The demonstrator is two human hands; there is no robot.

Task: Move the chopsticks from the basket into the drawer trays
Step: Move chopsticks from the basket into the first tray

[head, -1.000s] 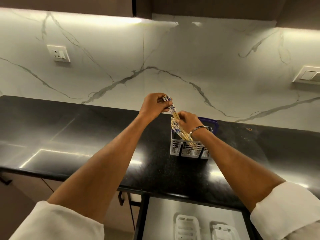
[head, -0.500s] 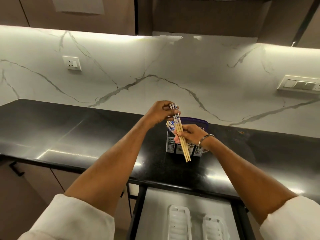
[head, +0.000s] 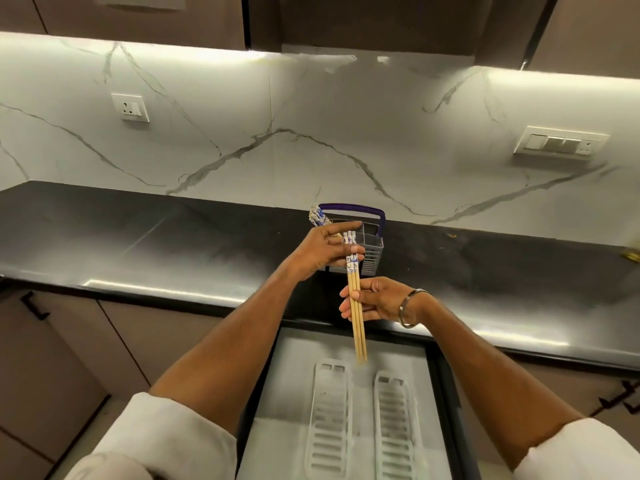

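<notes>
Both hands hold a small bunch of wooden chopsticks (head: 356, 306) with blue-and-white tops, upright in front of the basket. My left hand (head: 323, 249) grips their patterned tops. My right hand (head: 375, 301) is closed around the shafts lower down, and the tips hang over the open drawer. The grey slotted basket (head: 372, 252) with a blue handle stands on the black counter behind my hands. More chopsticks (head: 318, 216) lean out of its left side. Two white slotted trays, the left tray (head: 329, 424) and the right tray (head: 394, 427), lie side by side in the drawer.
The black counter (head: 138, 244) runs along a marble backsplash with a socket (head: 130, 107) on the left and a switch panel (head: 561, 143) on the right. The open drawer (head: 294, 375) sits below the counter edge. Cabinet handles (head: 33, 304) project on both sides.
The bunch has come up out of the basket and toward me, over the drawer. My right hand dropped from the basket to the shafts. The view tilted down, showing more of the drawer.
</notes>
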